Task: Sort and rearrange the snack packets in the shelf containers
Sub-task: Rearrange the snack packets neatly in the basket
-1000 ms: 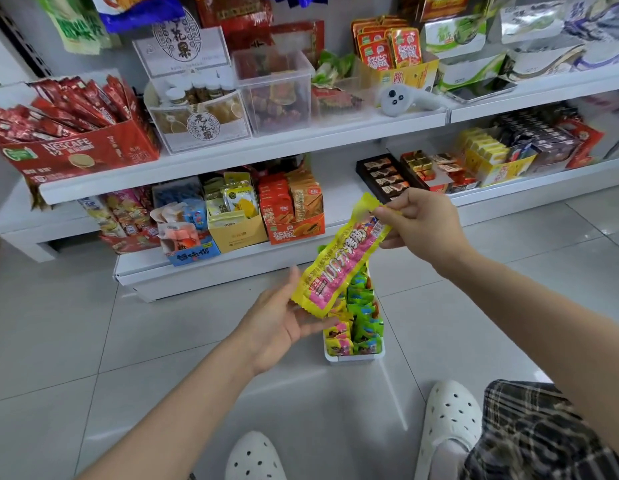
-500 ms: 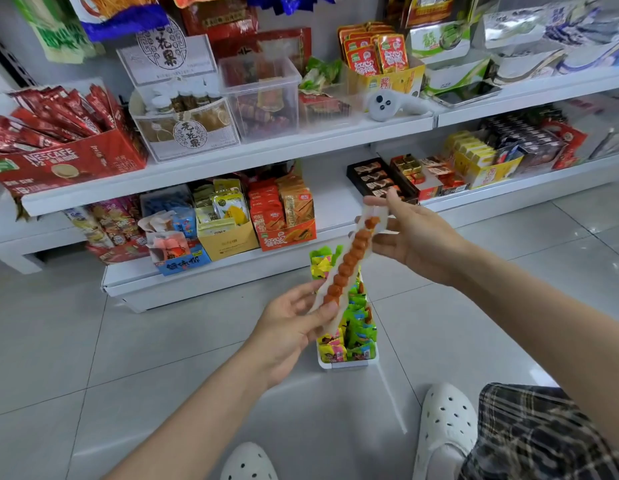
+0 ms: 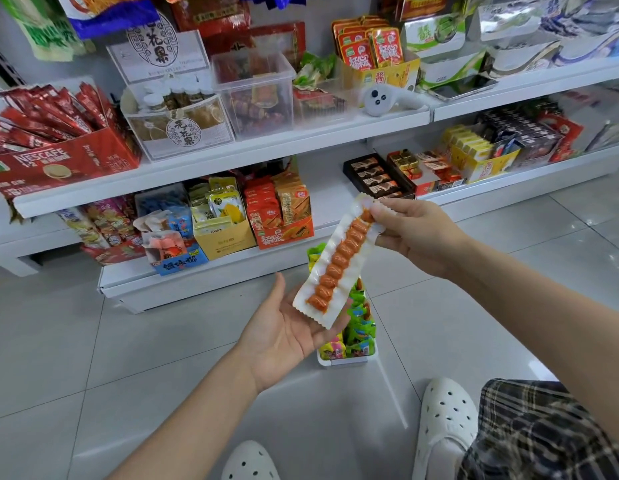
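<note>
A long snack packet, clear-backed with a row of orange pieces inside, hangs slanted between my hands. My right hand pinches its top end. My left hand lies palm up with straight fingers under its bottom end. Below the packet a white container on the floor holds several green, yellow and pink snack packets, partly hidden by the packet and my left hand.
Two white shelves stand ahead, packed with boxes: a red Nescafe box, clear tubs, yellow and orange snack boxes. A white controller lies on the upper shelf. My white clogs rest on grey floor tiles.
The packet has been turned over from its printed yellow-pink side to its clear back. My left hand has opened flat under its lower end, and the view has tilted slightly down.
</note>
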The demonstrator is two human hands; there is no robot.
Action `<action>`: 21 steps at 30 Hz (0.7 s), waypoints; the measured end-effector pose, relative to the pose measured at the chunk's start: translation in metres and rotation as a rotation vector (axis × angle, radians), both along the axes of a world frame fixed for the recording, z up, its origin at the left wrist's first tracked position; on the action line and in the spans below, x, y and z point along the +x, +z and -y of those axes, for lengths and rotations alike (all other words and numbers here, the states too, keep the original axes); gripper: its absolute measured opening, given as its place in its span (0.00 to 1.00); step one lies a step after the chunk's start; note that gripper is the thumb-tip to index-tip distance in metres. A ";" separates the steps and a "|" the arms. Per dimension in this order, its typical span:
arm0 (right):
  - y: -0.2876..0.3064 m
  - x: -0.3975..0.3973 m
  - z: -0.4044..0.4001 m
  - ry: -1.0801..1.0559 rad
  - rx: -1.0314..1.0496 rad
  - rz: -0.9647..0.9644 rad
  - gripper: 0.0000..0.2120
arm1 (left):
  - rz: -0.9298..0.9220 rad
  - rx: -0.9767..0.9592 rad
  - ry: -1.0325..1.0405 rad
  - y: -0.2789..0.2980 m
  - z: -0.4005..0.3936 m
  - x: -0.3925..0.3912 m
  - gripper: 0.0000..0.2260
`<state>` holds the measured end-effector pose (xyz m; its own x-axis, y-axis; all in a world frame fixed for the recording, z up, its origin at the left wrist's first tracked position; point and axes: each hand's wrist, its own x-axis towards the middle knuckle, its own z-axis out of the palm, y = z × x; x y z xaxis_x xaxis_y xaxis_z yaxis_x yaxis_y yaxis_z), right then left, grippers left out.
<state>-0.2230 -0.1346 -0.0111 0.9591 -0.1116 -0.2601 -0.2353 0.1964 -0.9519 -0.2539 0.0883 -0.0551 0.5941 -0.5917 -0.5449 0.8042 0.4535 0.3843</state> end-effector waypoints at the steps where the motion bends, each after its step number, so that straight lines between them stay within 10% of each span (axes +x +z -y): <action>1: 0.001 -0.001 -0.001 0.009 0.038 0.007 0.13 | -0.039 -0.037 -0.030 0.000 -0.001 0.000 0.27; 7: 0.001 0.001 0.000 0.048 0.136 -0.004 0.06 | 0.013 -0.052 -0.083 -0.005 0.005 0.000 0.18; 13: 0.003 0.000 0.005 0.170 0.153 -0.187 0.15 | 0.519 0.548 0.080 -0.030 0.007 0.003 0.16; 21: -0.017 -0.004 0.009 0.197 -0.429 -0.071 0.11 | 0.841 0.843 0.033 -0.067 0.000 0.023 0.10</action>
<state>-0.2265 -0.1438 -0.0278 0.9542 -0.0411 -0.2963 -0.2963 -0.2652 -0.9175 -0.2310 0.0880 -0.1223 0.9593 -0.2120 -0.1866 0.1496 -0.1789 0.9724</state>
